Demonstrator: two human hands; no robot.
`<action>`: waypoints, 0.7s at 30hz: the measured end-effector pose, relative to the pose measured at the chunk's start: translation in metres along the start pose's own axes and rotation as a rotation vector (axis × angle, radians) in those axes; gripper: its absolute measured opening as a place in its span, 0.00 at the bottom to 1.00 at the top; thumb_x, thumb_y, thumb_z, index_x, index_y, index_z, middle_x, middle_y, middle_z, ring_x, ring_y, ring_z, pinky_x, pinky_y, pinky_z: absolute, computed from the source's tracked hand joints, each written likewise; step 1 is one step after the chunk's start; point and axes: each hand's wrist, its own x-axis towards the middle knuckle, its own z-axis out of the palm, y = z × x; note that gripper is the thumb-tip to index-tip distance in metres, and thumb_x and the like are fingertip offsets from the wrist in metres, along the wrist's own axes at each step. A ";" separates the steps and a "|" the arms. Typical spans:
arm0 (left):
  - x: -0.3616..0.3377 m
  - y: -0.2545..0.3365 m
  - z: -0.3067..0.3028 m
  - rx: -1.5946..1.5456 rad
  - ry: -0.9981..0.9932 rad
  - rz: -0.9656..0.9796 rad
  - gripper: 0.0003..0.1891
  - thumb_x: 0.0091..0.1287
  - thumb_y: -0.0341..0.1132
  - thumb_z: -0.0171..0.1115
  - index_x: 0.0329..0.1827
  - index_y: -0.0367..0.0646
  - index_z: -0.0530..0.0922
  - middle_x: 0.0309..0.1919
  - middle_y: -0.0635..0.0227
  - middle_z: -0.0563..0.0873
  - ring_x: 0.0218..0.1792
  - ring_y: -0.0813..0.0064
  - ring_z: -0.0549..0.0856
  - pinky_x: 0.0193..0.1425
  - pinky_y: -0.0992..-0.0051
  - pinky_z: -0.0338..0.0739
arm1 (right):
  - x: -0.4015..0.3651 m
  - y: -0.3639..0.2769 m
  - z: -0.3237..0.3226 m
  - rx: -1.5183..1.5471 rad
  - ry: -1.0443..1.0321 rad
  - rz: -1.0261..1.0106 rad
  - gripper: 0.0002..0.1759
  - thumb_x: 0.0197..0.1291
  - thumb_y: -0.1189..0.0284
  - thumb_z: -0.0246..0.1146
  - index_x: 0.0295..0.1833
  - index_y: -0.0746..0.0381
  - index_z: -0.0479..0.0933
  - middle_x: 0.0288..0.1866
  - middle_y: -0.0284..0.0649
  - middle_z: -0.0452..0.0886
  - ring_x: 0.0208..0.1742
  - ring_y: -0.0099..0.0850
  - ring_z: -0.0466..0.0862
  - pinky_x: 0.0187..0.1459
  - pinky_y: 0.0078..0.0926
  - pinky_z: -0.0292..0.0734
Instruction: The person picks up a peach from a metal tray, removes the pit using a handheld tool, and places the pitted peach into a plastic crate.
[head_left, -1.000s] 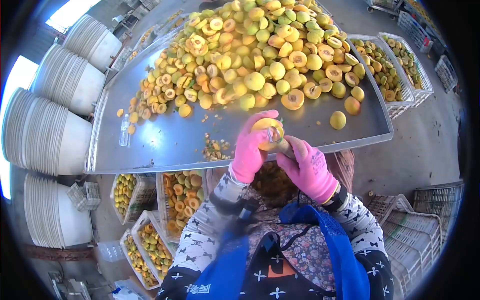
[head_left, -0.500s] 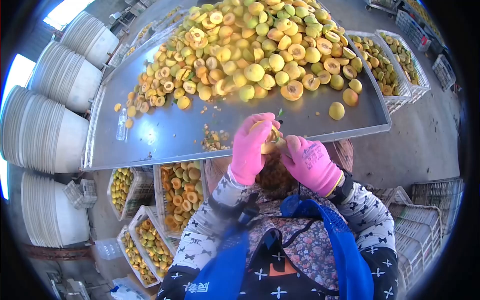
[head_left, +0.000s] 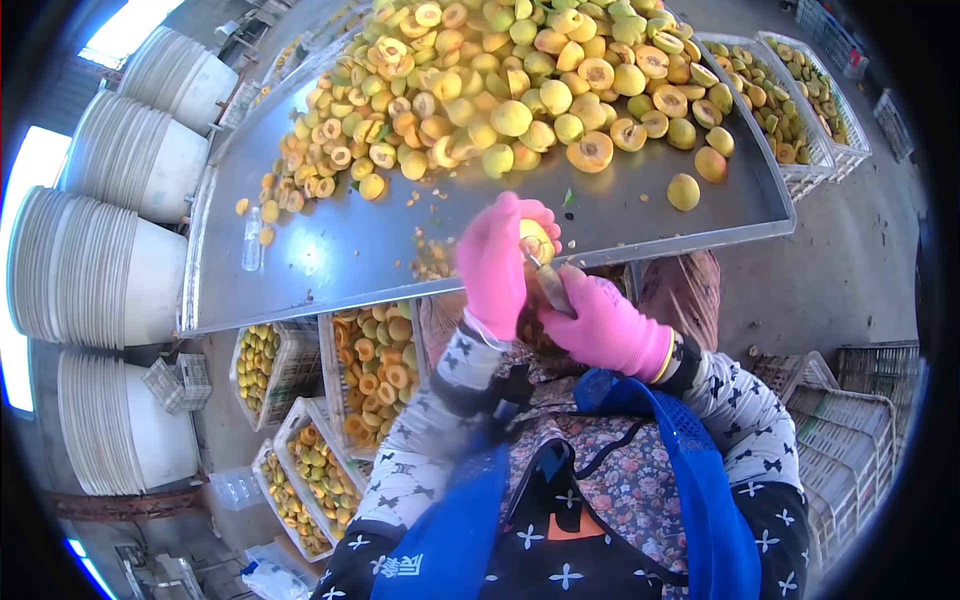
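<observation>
My left hand (head_left: pixel 492 265), in a pink glove, is closed around a yellow peach piece (head_left: pixel 538 240) above the near edge of the metal table (head_left: pixel 380 265). In my right hand (head_left: pixel 610 325), also pink-gloved, is a short-handled pitting tool (head_left: pixel 549 284). Its thin metal tip reaches up to the peach; I cannot make out how deep it sits. Beyond my hands lies a big heap of whole and halved peaches (head_left: pixel 510 118). Loose pits (head_left: pixel 432 258) are scattered on the table left of my left hand.
Crates of peach halves (head_left: pixel 375 370) stand below the table at left, with more crates (head_left: pixel 770 110) beyond its right side. Stacked white tubs (head_left: pixel 150 275) line the left. A clear plastic bottle (head_left: pixel 251 240) lies on the table. Stacked crates (head_left: pixel 840 450) stand at lower right.
The peach has turned in my left hand, and my left fingers now point more upward. My right hand has moved slightly down and left, with the tool's tip now showing. The view has shifted a little.
</observation>
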 end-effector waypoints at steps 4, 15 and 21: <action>0.008 0.001 -0.016 0.074 -0.142 -0.206 0.20 0.76 0.47 0.58 0.39 0.34 0.82 0.31 0.62 0.85 0.30 0.73 0.84 0.35 0.76 0.80 | 0.012 -0.022 -0.021 0.540 -0.371 0.704 0.12 0.62 0.71 0.62 0.46 0.66 0.72 0.25 0.39 0.78 0.18 0.32 0.78 0.22 0.30 0.73; 0.014 -0.001 -0.021 0.093 -0.453 -0.162 0.23 0.77 0.47 0.55 0.37 0.32 0.83 0.30 0.60 0.86 0.30 0.72 0.85 0.36 0.74 0.80 | 0.005 -0.009 -0.037 1.019 -0.604 0.834 0.09 0.61 0.71 0.65 0.40 0.65 0.76 0.21 0.31 0.75 0.15 0.20 0.73 0.18 0.18 0.66; 0.020 -0.013 -0.053 -0.080 -0.196 -0.261 0.24 0.77 0.51 0.54 0.41 0.34 0.82 0.34 0.57 0.86 0.33 0.66 0.87 0.38 0.70 0.84 | -0.007 -0.004 -0.034 0.743 -0.647 0.992 0.10 0.64 0.67 0.66 0.43 0.61 0.77 0.27 0.29 0.77 0.21 0.18 0.74 0.22 0.16 0.66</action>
